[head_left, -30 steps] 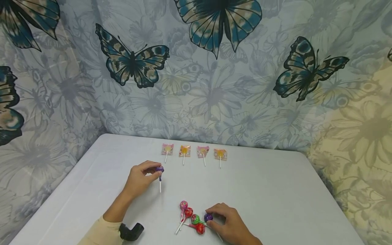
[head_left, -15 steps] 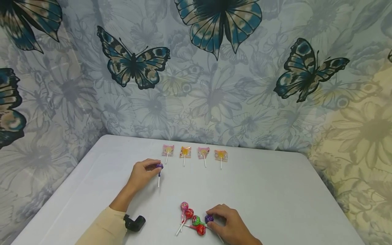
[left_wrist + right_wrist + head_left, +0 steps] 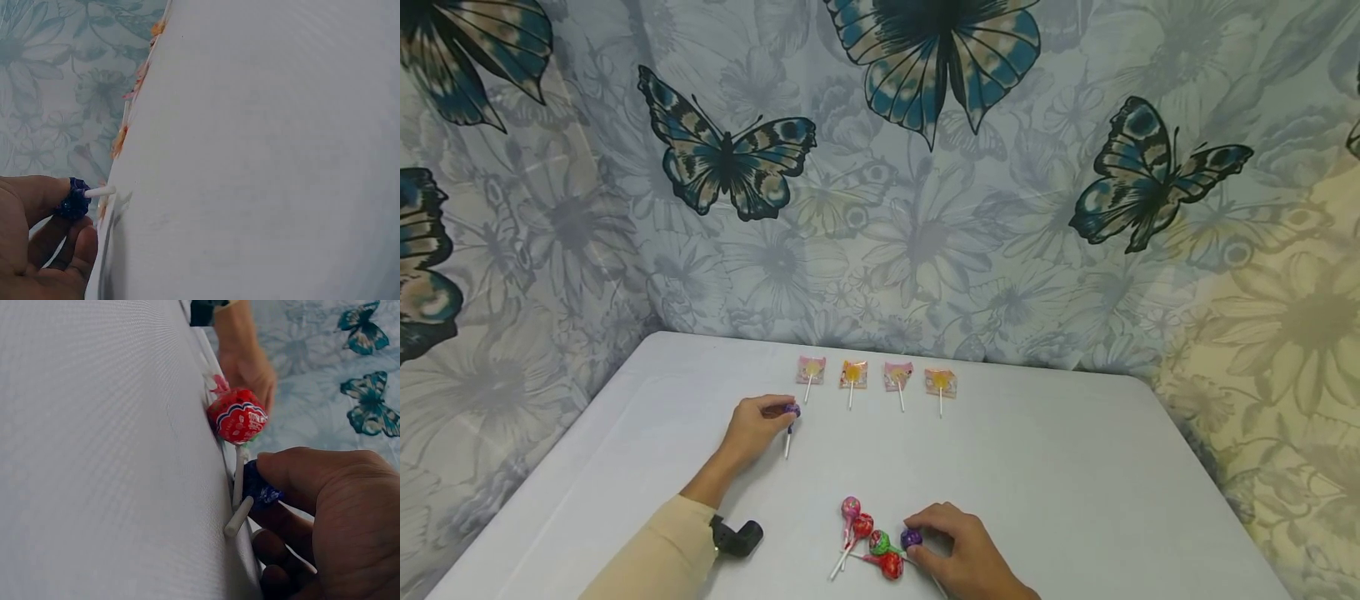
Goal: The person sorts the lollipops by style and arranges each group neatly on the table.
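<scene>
My left hand (image 3: 758, 431) pinches a purple-wrapped lollipop (image 3: 792, 410) by its head between thumb and fingers, its white stick pointing toward me. In the left wrist view the same lollipop (image 3: 75, 199) looks dark blue. At the near side, my right hand (image 3: 957, 546) pinches another purple lollipop (image 3: 911, 538) by its head. Beside it lie a red lollipop (image 3: 891, 567) and a green-and-red lollipop (image 3: 879, 542). A second red lollipop (image 3: 862, 525) and a pink lollipop (image 3: 850, 507) lie just left of these, sticks crossing. The red lollipop (image 3: 239, 417) stands out in the right wrist view.
Along the far part of the white table (image 3: 1037, 467), several flat lollipops in clear wrappers form a row, from a pink one (image 3: 811, 370) to an orange one (image 3: 940, 382). A butterfly-patterned cloth (image 3: 925, 250) hangs behind. A black camera mount (image 3: 737, 537) sits on the left wrist.
My left hand has moved slightly away from me with its purple lollipop, then settled near the table below the row. My right hand has stayed nearly still on the other purple lollipop.
</scene>
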Tool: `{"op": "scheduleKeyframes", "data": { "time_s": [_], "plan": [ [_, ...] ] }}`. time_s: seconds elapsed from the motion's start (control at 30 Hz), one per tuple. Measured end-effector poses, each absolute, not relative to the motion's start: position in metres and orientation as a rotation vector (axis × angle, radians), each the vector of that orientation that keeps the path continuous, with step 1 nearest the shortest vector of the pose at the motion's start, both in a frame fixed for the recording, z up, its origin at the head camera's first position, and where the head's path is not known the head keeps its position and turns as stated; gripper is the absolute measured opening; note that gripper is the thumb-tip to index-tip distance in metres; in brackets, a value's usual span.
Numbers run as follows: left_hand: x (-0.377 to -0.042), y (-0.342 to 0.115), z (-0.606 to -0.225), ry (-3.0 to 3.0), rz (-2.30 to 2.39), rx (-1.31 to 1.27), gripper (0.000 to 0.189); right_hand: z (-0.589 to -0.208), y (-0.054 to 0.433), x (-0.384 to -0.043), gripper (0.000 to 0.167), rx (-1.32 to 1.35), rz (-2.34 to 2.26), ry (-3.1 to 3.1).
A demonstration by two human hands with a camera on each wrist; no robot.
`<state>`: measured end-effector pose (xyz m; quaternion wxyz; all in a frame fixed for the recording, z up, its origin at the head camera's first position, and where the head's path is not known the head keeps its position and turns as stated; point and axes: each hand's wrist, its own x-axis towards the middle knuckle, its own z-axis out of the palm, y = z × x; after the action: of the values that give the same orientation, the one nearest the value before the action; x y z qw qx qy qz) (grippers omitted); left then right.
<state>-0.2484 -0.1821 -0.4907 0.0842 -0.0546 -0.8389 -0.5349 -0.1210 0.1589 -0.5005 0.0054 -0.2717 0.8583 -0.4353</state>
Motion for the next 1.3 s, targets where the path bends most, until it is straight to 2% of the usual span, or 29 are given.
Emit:
{"op": "scheduleKeyframes", "data": {
  "time_s": [0.63, 0.93, 1.3],
  "plan": [
    [-0.254, -0.181, -0.505, -2.584, -1.473, -0.095, 0.029, -0.5, 0.159, -0.12, 0.028, -0.905, -1.349, 2.695],
    [-0.254, -0.181, -0.506, -2.574, -1.499, -0.131, 0.033, -0.5, 0.16, -0.121, 0.023, -0.937, -1.376, 2.694],
    [-0.255, -0.182, -0.506, -2.573, -1.538, -0.076, 0.034, -0.488, 0.158, -0.118, 0.022, -0.755, -1.513, 2.704]
  ]
}}
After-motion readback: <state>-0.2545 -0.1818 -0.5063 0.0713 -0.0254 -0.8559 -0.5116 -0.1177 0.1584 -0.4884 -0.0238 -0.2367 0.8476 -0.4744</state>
